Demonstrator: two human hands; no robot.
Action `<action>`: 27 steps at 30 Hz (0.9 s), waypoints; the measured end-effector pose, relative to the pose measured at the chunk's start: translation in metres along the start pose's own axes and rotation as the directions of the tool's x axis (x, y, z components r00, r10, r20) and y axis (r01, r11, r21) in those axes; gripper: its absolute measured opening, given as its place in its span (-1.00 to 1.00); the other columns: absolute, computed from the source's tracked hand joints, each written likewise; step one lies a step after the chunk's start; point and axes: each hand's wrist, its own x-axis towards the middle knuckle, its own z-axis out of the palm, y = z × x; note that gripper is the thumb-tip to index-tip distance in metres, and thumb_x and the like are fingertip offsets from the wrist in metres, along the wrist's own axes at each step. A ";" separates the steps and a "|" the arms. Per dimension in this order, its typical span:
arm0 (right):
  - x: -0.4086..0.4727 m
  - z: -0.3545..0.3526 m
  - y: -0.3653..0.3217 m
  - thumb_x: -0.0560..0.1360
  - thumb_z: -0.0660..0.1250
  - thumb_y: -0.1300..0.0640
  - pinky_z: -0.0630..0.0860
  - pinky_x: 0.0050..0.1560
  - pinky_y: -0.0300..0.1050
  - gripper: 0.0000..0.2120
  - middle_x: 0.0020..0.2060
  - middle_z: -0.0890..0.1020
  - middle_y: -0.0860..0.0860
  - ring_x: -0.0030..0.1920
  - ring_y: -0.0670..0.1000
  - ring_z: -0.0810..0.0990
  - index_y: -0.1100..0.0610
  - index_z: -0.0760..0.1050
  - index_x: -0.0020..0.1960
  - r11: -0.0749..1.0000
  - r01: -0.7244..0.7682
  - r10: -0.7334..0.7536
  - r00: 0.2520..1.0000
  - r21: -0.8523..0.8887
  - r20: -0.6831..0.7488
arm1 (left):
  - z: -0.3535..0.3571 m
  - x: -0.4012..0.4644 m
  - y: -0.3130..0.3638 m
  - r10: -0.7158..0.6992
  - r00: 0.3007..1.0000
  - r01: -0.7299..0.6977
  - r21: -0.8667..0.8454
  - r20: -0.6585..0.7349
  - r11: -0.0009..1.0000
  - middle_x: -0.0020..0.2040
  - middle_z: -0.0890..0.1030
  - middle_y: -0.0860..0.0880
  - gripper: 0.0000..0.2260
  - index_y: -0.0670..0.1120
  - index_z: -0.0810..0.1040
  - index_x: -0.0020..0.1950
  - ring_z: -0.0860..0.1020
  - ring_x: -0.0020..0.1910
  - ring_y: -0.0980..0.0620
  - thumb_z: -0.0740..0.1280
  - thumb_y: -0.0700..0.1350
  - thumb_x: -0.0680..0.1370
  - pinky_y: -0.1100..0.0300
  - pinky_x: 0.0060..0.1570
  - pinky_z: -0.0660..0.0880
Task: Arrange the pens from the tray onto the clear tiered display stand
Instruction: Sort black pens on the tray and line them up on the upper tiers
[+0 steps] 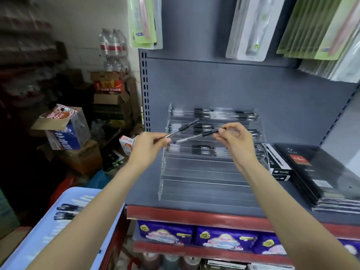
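Pinching one pen [183,128] in the left hand [150,146], right hand [234,138] pinching another pen [198,135] before the display stand [204,172]

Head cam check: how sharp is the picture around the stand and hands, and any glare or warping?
Head view: hands, left and right, and their pens are fairly sharp; the stand is clear, its tier edges faint with soft glare; left background is blurred and dark; wide-angle bends the shelf edges; the tray looks washed out.
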 end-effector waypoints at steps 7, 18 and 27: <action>0.028 0.001 0.030 0.50 0.33 0.33 0.61 -0.04 -0.20 -0.85 -0.27 0.62 0.08 -0.20 -0.03 0.67 0.12 0.43 -0.16 0.958 0.019 -0.001 0.998 -0.285 0.061 | 0.005 0.000 -0.015 -0.107 0.993 0.114 0.150 -0.053 0.982 -0.18 0.62 -0.18 -0.83 -0.17 0.66 -0.02 0.49 -0.20 -0.05 0.30 -0.12 0.55 0.42 -0.33 0.29; 0.052 -0.003 0.057 0.43 0.43 0.21 0.56 -0.02 -0.10 -0.93 -0.16 0.66 0.13 -0.19 0.03 0.61 0.22 0.64 -0.12 0.442 0.255 -0.080 0.966 -0.860 0.245 | 0.012 0.013 -0.016 -0.078 0.996 0.069 0.189 0.038 0.980 -0.26 0.60 -0.19 -0.82 -0.17 0.66 -0.05 0.44 -0.33 0.10 0.32 -0.09 0.54 0.25 -0.20 0.41; 0.037 -0.003 0.021 0.44 0.43 0.17 0.48 0.03 -0.30 -0.62 -0.04 0.64 0.02 -0.07 -0.06 0.62 0.06 0.51 0.25 0.835 0.112 0.025 0.970 -0.539 0.241 | 0.006 0.007 -0.005 0.075 0.996 -0.089 0.387 0.051 0.918 -0.07 0.68 -0.13 -0.78 -0.06 0.61 0.16 0.59 -0.08 -0.13 0.29 -0.07 0.56 0.10 -0.02 0.51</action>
